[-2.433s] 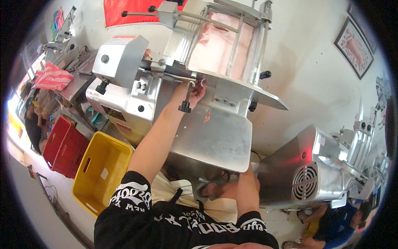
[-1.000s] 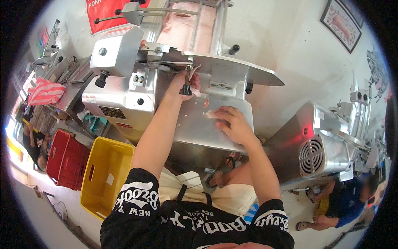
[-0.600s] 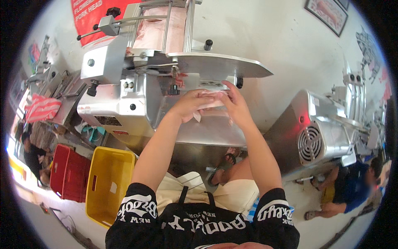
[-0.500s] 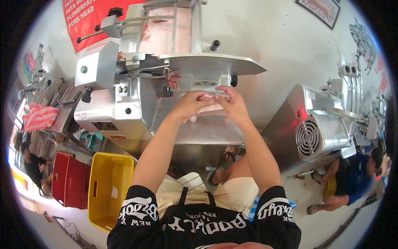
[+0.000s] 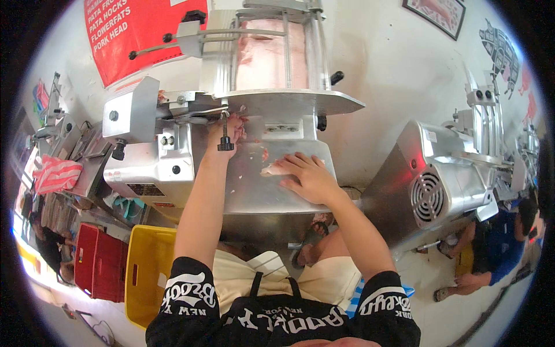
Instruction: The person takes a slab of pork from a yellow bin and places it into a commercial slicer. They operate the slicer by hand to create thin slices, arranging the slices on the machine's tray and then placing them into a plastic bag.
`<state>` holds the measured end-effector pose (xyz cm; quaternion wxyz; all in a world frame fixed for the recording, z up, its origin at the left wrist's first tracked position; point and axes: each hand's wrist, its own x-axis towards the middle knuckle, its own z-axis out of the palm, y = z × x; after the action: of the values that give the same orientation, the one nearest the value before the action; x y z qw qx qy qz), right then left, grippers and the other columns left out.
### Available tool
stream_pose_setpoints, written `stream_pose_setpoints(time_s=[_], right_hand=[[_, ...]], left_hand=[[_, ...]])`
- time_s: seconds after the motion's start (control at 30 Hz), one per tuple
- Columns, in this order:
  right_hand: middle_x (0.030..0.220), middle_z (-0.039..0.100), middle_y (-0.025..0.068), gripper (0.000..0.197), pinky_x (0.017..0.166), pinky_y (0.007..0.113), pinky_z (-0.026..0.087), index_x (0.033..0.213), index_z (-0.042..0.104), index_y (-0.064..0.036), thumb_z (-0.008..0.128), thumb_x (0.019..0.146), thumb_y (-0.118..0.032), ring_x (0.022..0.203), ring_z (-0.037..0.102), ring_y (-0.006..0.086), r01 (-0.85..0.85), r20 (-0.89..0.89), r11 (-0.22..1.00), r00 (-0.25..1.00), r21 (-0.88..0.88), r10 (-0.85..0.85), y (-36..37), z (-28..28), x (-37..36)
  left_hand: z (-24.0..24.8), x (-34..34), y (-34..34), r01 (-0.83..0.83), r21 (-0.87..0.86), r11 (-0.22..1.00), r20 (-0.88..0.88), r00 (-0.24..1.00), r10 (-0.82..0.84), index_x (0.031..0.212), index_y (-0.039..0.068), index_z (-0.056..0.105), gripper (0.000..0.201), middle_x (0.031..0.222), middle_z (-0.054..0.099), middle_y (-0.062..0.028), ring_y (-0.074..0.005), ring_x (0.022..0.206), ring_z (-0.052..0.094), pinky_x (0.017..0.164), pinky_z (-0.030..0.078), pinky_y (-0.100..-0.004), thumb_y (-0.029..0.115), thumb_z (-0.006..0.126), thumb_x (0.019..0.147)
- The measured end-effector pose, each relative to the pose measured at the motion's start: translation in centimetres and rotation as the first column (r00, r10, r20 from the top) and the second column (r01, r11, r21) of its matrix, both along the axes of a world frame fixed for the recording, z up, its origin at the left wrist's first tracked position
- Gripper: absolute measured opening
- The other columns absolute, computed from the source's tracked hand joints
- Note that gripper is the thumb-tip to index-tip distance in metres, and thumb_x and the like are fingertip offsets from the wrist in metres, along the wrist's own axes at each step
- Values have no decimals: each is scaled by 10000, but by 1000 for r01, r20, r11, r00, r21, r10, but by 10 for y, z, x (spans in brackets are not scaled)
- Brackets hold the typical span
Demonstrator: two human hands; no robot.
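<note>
My left hand reaches under the carriage edge of a metal meat slicer, by its blade side. A black knob on a rod partly covers it, and pink meat scraps show around its fingers; their grip is hidden. Flat on the slicer's metal receiving tray lies my right hand, palm down and fingers spread. A pale piece of meat sticks out from under its fingers. Small meat bits dot the tray. Above, a large pale pink slab of meat sits in the carriage.
The carriage's pointed metal plate juts out to the right above the tray. Another slicer stands at the right, with a seated person below it. Yellow and red crates stand at lower left.
My hands were together over the tray, handling a pale meat slice. They have parted: the left moved up-left under the carriage, the right down onto the tray. The carriage has shifted right.
</note>
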<state>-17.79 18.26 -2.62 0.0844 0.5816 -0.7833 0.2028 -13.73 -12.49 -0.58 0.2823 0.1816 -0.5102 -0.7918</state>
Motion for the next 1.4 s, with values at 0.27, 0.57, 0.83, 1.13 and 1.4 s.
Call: stream_pose_setpoints(time_s=[0.27,0.57,0.83,1.13,1.4], right_hand=[[1477,511,114,523,1154,549,301,1428,531,-234,615,945,-416,1390,429,374,12,10,999,1000,35,-12,4,6,-6],[1365,570,183,598,1080,407,413,1467,452,-22,610,996,-354,1267,542,298,190,465,902,885,-387,13,-11,-10,-23],[1240,586,200,379,992,435,473,1257,601,15,660,913,-132,1186,580,312,302,567,940,807,-157,-164,-8,-6,-53],[1321,596,215,406,1069,473,415,1270,645,-72,655,868,-129,1224,548,419,-42,139,996,989,-75,53,-21,11,12],[1371,574,165,459,1097,501,369,1298,620,-93,689,872,-251,1286,502,392,-6,53,990,998,-138,14,-8,1,-7]], left_hand=[[-9,-19,-4,329,633,700,-392,917,-76,1044,-46,615,220,839,649,-107,-221,736,641,748,590,-343,144,516,991],[-20,31,69,268,-142,953,82,963,-258,1168,84,691,328,1088,668,-116,-267,886,663,693,595,-411,246,718,883],[-29,20,98,97,-954,284,165,960,225,938,41,729,314,918,720,-188,-360,914,700,779,571,-467,333,739,827],[-4,3,24,-186,-640,745,206,893,400,1021,46,728,257,1006,720,-169,-259,927,669,836,517,-380,246,639,886],[-11,-14,-8,463,365,808,-420,856,-301,1084,-13,595,181,949,629,-133,-261,857,641,776,567,-369,104,573,948]])
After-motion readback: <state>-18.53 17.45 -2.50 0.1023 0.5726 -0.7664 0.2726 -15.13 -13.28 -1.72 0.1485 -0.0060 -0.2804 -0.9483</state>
